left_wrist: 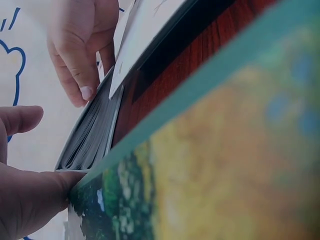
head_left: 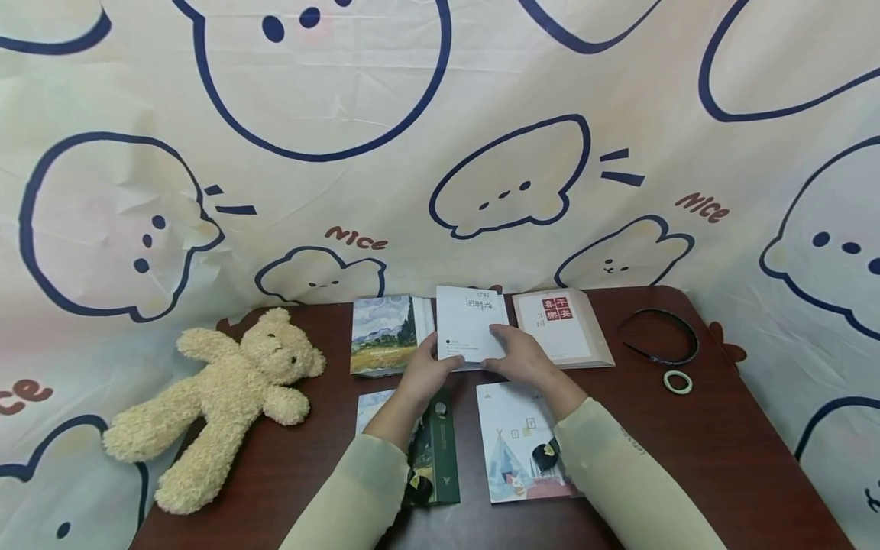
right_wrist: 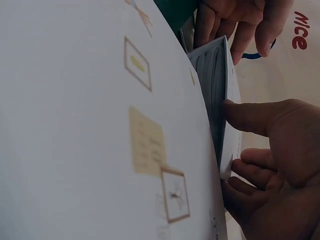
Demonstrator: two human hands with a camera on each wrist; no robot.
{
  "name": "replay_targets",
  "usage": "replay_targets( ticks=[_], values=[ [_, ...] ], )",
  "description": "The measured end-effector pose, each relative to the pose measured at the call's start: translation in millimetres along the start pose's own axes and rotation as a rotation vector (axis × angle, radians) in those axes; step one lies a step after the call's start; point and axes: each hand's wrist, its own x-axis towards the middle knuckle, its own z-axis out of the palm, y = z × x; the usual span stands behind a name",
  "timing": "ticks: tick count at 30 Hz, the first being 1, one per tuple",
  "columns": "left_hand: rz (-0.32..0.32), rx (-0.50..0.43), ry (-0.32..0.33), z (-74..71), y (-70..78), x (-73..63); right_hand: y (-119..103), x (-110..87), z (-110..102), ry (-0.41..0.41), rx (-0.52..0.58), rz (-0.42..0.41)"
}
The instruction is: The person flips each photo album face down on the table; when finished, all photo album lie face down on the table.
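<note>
A thick white book (head_left: 470, 317) with dark lettering lies at the back of the table, between two other books. My left hand (head_left: 425, 374) holds its lower left corner, the thumb by the near edge. At the lower right, my right hand (head_left: 524, 357) grips the same book, a finger over its cover. Its page edges (left_wrist: 92, 135) show in the left wrist view, beside my left thumb (left_wrist: 42, 195). In the right wrist view, my right thumb (right_wrist: 250, 117) touches the book, and the other fingers bend near its corner. The book's underside is hidden.
A landscape-painting book (head_left: 381, 336) lies left, a cream book (head_left: 564, 328) right. Nearer are a green book (head_left: 445, 458), partly under my left arm, and a white illustrated book (head_left: 512, 435). A teddy bear (head_left: 227, 389), black headband (head_left: 693, 340) and pale ring (head_left: 677, 383) lie at the sides.
</note>
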Motion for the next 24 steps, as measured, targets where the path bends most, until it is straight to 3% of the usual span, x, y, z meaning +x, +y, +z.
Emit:
replay_targets(
  ticks=[5, 10, 24],
  values=[
    [-0.008, -0.008, -0.001, -1.0, 0.7, 0.3, -2.5, -2.0, 2.3, -0.004, -0.037, -0.039],
    [-0.017, -0.014, -0.009, -1.9, 0.8, 0.8, -3.7, -2.8, 3.1, 0.001, -0.057, -0.025],
    [-0.007, -0.055, -0.026, -6.4, -0.2, 0.1, -2.0, -3.2, -1.1, 0.003, -0.016, -0.009]
  ],
)
